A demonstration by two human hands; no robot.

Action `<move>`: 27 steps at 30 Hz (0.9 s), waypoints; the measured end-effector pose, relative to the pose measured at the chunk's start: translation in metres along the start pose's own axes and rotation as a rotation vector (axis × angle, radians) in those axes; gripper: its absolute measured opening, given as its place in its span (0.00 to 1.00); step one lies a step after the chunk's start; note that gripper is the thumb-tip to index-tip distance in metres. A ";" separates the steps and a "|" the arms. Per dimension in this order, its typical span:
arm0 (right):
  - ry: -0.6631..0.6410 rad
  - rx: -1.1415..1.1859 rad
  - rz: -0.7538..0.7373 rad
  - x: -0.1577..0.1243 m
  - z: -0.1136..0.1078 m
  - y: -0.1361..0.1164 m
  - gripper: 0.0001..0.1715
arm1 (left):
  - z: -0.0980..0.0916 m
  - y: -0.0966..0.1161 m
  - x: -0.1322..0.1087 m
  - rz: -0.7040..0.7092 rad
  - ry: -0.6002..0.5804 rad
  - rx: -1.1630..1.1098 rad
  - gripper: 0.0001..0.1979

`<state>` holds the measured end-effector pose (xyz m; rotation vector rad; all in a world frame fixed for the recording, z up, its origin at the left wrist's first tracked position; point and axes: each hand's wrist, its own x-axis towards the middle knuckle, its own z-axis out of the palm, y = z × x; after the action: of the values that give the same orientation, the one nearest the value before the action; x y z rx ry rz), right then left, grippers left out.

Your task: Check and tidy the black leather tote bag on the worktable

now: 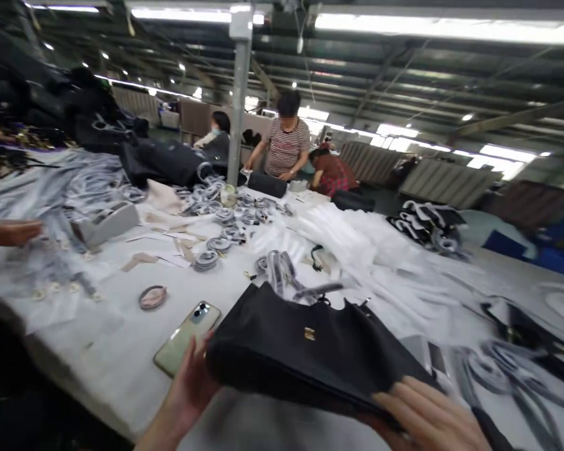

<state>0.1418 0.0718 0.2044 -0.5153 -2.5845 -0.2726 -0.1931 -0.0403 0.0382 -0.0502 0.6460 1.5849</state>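
Note:
A black handbag [305,351] with a small gold clasp lies on the white table [122,369] right in front of me. My left hand [190,385] grips its left end, fingers curled against the side. My right hand [425,416] presses on its lower right edge, fingers wrapped over the bag. A grey strap [317,289] sticks out at the bag's top. A pale green phone [186,337] lies face down just left of the bag, beside my left hand.
Coiled grey straps [220,241] and white wrapping sheets [357,250] cover the table's middle. Black bags [159,160] are piled at the far left. Another person's hand [14,233] reaches in at the left edge. Three people work at the table's far end, one in a striped shirt [286,144].

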 end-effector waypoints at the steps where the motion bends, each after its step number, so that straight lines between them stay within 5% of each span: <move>1: -0.060 -0.019 -0.019 -0.009 0.009 -0.017 0.05 | -0.003 -0.002 -0.007 -0.017 0.005 0.038 0.27; 6: -0.102 0.009 0.133 -0.055 0.043 -0.071 0.09 | -0.022 -0.023 -0.031 0.014 0.200 0.233 0.20; 12: 0.037 0.089 0.609 -0.117 0.030 -0.059 0.18 | -0.057 -0.031 -0.031 -0.086 0.311 0.218 0.22; 16: 0.017 0.245 0.898 -0.132 0.030 -0.049 0.22 | -0.065 -0.037 -0.031 -0.080 0.349 0.200 0.20; 21: -0.080 0.354 0.881 -0.082 0.025 -0.034 0.20 | -0.048 -0.029 -0.032 -0.016 0.262 0.308 0.16; 24: -0.224 0.481 0.873 -0.032 0.038 -0.012 0.19 | -0.028 -0.009 -0.030 0.225 0.308 0.613 0.19; 27: -0.386 0.551 0.921 0.008 0.076 0.016 0.14 | -0.003 0.006 -0.037 0.488 0.315 0.853 0.24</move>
<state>0.1094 0.1102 0.1441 -1.5328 -2.2865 0.8838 -0.1946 -0.0749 0.0532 0.5359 1.6319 1.6429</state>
